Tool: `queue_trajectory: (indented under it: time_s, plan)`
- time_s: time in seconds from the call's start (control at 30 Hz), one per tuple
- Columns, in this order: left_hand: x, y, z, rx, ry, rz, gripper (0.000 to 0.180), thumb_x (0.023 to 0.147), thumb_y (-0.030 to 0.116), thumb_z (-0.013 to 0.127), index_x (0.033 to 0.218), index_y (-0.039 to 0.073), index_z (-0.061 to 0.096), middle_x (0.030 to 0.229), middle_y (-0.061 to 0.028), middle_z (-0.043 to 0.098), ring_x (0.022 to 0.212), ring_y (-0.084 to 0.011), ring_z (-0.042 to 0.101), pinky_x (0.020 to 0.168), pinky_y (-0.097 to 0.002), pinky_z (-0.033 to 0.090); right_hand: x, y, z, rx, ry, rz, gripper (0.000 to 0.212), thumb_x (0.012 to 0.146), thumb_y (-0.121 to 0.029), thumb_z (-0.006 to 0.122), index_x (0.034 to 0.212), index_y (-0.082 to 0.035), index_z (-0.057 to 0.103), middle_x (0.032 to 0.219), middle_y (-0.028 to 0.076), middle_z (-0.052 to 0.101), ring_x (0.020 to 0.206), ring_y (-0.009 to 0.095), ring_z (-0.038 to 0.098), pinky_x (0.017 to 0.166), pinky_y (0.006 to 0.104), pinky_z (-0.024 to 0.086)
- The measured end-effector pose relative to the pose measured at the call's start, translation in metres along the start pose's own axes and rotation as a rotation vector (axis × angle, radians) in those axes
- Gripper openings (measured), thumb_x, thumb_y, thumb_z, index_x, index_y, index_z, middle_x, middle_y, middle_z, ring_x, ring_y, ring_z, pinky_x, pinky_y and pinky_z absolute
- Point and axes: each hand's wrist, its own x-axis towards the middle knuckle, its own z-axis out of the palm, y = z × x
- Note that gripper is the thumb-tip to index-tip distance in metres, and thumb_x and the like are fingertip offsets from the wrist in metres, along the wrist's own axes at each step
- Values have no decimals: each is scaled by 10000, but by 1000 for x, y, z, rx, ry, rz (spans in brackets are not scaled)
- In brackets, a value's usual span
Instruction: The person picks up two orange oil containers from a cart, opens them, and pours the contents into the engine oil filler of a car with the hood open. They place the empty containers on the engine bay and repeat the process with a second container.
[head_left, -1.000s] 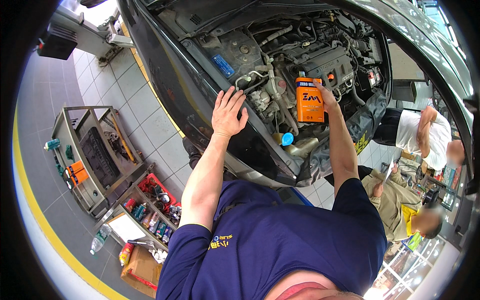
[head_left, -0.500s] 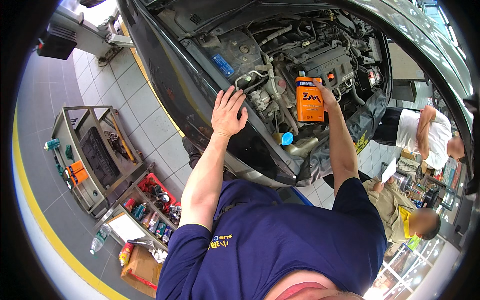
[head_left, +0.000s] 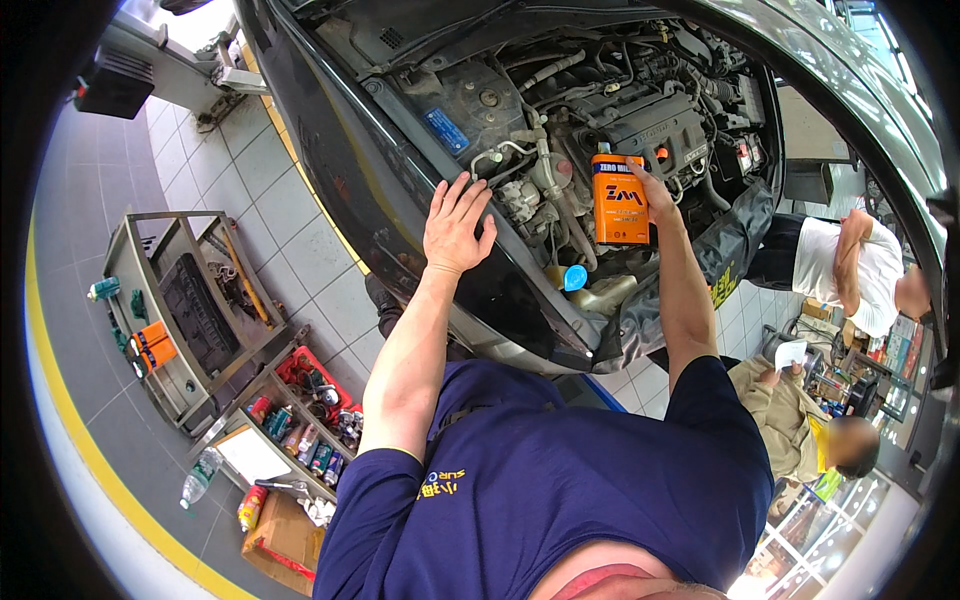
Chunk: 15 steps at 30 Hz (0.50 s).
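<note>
Over the car's engine bay, my right hand (head_left: 652, 192) is closed round the right side of an orange and dark-blue flat can (head_left: 619, 212). The can stands upright in my grip, its short spout at the top left, near the black engine cover (head_left: 660, 130). My left hand (head_left: 458, 225) lies flat with fingers spread on the edge of the black fender (head_left: 415, 205). A blue cap (head_left: 575, 277) on a pale reservoir neck sits below the can. An orange round cap (head_left: 662, 153) shows on the engine beside my right hand.
A dark fender cover (head_left: 690, 290) drapes over the car's front edge. To the left stands a metal tool cart (head_left: 190, 300) with drawers of spray cans and a red tray. A cardboard box (head_left: 280, 540) lies beside it. Two people are at the right, one holding paper (head_left: 790, 354).
My hands and the can hold their places. At the right, the person in beige has shifted, and the white paper in their hand has turned and moved slightly.
</note>
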Motion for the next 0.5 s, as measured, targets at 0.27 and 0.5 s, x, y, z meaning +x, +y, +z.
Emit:
queue_trajectory:
  time_s: [0.27,0.5]
  plan:
    - [0,0,0,-1,4,4,432,981,253,741,1381,101,800,1539,-48,750,1604,-309,571,1398,-549,361,-1,-2,2,-16,-1,-3,472,1120,-459,836,1278,-20,767,1064,118,883,834,227,872,721,396,727]
    - [0,0,0,4,4,2,429,981,247,741,1382,105,798,1534,-45,749,1604,-308,570,1398,-547,361,2,-2,2,-48,32,17,509,1108,-506,837,1256,-23,776,1040,114,884,805,230,866,711,392,718]
